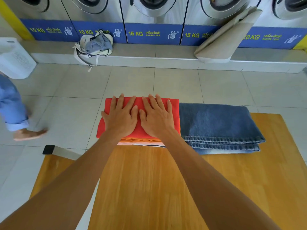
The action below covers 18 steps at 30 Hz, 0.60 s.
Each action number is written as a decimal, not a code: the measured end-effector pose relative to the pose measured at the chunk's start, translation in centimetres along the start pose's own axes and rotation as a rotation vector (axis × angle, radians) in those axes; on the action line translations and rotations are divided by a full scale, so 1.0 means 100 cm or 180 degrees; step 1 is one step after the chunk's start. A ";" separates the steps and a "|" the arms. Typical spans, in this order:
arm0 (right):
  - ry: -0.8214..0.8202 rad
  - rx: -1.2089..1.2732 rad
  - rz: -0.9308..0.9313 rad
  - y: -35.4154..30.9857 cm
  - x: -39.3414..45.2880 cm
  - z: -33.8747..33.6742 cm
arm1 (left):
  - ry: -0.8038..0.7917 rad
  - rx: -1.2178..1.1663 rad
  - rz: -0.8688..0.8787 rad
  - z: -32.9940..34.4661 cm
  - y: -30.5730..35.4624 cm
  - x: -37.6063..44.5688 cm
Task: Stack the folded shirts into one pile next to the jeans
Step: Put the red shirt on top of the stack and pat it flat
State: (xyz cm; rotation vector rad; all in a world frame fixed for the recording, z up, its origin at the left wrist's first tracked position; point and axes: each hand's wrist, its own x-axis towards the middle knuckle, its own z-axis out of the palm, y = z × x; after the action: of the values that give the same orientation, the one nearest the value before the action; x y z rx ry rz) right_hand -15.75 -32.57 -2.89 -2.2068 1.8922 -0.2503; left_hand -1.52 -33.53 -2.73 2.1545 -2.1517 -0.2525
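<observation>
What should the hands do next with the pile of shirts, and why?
Probably lift both hands away. The left hand and right hand lie flat on the red shirt, which tops one pile beside the jeans, so the stack looks done.

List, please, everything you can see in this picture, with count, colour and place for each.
washing machines: five, silver with blue labels, along the far wall
laundry basket: one, white, floor at far left
tote bag: one, cream, holding grey cloth, on the step below the machines
folded mat or bag: one, beige, leaning on the machines at right
passer-by's leg: one, blue trousers, left edge
table: one, orange-brown wood, foreground
shirt pile: one; red on top, orange and white layers below; table's far edge
jeans: one folded pair, blue, touching the pile's right side
left hand: flat on the red shirt
right hand: flat on the red shirt
</observation>
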 end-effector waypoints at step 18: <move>-0.0349 -0.0044 -0.0372 0.013 0.009 -0.005 | 0.0306 0.0334 0.0011 0.011 0.001 -0.005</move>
State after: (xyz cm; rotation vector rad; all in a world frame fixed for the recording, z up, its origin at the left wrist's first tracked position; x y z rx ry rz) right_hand -16.99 -33.71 -2.74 -2.2934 1.7166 -0.1329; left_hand -1.77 -33.00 -3.76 2.1685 -2.1612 -0.0354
